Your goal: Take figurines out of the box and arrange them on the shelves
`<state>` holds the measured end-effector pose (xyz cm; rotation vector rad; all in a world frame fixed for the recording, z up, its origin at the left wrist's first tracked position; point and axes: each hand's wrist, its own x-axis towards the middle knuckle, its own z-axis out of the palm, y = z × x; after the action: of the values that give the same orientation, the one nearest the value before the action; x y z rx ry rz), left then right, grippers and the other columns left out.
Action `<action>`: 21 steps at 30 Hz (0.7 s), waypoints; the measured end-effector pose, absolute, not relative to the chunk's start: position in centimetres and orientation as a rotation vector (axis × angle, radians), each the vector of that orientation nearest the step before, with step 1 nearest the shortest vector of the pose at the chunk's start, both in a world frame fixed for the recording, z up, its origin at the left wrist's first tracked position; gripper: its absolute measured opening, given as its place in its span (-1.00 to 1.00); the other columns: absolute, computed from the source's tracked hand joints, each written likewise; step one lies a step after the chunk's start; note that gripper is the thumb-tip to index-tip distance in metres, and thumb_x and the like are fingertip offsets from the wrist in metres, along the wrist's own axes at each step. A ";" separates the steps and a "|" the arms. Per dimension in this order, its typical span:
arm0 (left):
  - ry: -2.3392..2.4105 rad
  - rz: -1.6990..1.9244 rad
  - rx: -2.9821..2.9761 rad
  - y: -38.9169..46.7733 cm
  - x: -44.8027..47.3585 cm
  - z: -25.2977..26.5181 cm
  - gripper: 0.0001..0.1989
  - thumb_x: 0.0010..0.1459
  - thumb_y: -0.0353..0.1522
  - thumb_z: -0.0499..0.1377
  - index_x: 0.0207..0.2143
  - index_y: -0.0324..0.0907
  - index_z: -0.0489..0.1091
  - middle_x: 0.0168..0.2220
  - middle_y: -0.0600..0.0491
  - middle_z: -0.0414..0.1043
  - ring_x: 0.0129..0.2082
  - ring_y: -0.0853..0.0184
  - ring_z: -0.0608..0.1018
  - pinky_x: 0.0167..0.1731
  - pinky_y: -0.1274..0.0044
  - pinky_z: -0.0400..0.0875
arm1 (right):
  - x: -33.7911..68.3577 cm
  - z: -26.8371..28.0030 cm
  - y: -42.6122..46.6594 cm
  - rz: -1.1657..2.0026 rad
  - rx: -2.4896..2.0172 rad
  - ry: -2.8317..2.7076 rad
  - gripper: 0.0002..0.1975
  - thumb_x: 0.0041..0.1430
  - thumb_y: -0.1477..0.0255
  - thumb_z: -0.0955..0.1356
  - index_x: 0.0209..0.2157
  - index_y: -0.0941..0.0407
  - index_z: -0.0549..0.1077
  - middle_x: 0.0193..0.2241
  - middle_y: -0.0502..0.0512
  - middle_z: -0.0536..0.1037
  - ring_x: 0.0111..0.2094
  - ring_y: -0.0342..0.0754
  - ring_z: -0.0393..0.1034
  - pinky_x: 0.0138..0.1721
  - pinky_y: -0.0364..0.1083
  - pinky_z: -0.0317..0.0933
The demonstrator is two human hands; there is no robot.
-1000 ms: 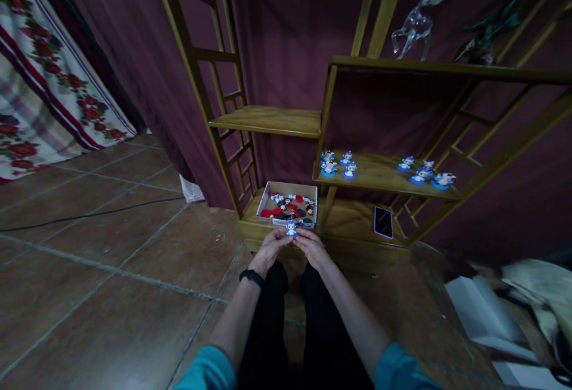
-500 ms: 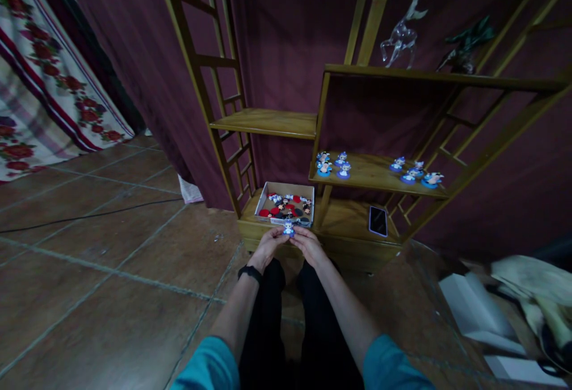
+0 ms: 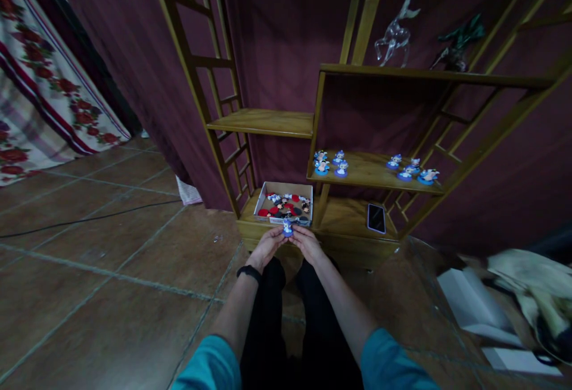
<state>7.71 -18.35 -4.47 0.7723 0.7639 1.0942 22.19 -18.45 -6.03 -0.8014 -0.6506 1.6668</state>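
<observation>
Between the fingertips of my left hand [image 3: 269, 245] and my right hand [image 3: 307, 243] is a small purple and white figurine [image 3: 288, 228], held upright by its base. Both hands are closed on it, one from each side. Just beyond them stands an open cardboard box [image 3: 260, 199] with red, black and white figurines [image 3: 286, 203] jumbled inside. Up on the middle shelf [image 3: 367, 171], several blue and purple figurines stand in two groups: a left group [image 3: 341, 168] and a right group [image 3: 406, 172].
A phone [image 3: 376, 218] lies on the lowest shelf, right of the box. A clear deer ornament [image 3: 395, 39] and a dark green ornament [image 3: 460, 44] stand on the upper shelf. White boxes [image 3: 476, 303] are on the floor at right. A black cable [image 3: 89, 218] crosses the tiles at left.
The figurine has turned slightly between my fingers, while both hands keep their hold. The view has shifted a little, so the shelves appear slightly further left.
</observation>
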 end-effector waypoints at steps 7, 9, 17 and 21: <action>0.798 1.207 0.706 -18.3 7.7 -4.6 -0.65 -0.14 -0.64 0.21 -0.23 -0.26 0.42 -0.28 -0.05 0.47 -0.32 0.37 0.50 -0.22 0.50 0.36 | 22.1 -6.3 -18.2 1.662 -0.765 -0.686 -0.64 -0.26 0.49 0.48 -0.30 0.13 0.46 -0.27 0.08 0.53 -0.26 -0.07 0.43 -0.16 -0.04 0.26; 0.811 1.247 0.690 -18.2 7.7 -4.8 -0.70 -0.15 -0.62 0.22 -0.28 -0.26 0.42 -0.34 -0.03 0.46 -0.34 0.37 0.50 -0.22 0.49 0.38 | 22.1 -6.2 -18.3 1.655 -0.761 -0.692 -0.64 -0.26 0.48 0.48 -0.30 0.12 0.45 -0.27 0.07 0.52 -0.25 -0.07 0.43 -0.16 -0.05 0.26; 0.835 1.251 0.679 -18.1 7.7 -4.9 -0.81 -0.10 -0.55 0.24 -0.35 -0.30 0.43 -0.40 -0.04 0.47 -0.38 0.39 0.51 -0.23 0.50 0.38 | 21.9 -6.1 -18.4 1.615 -0.756 -0.692 -0.65 -0.31 0.47 0.49 -0.36 0.10 0.42 -0.36 0.00 0.50 -0.29 -0.10 0.41 -0.18 -0.05 0.26; 0.835 1.214 0.692 -18.3 7.8 -4.6 -0.78 -0.12 -0.51 0.27 -0.32 -0.29 0.44 -0.38 -0.03 0.48 -0.38 0.39 0.50 -0.24 0.52 0.36 | 21.8 -6.5 -18.2 1.593 -0.773 -0.678 -0.64 -0.34 0.47 0.49 -0.39 0.10 0.40 -0.41 -0.03 0.48 -0.32 -0.10 0.41 -0.21 -0.05 0.27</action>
<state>7.77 -18.26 -4.57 0.6922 0.8346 1.2137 21.76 -18.23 -6.51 -0.7730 -0.6784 1.5930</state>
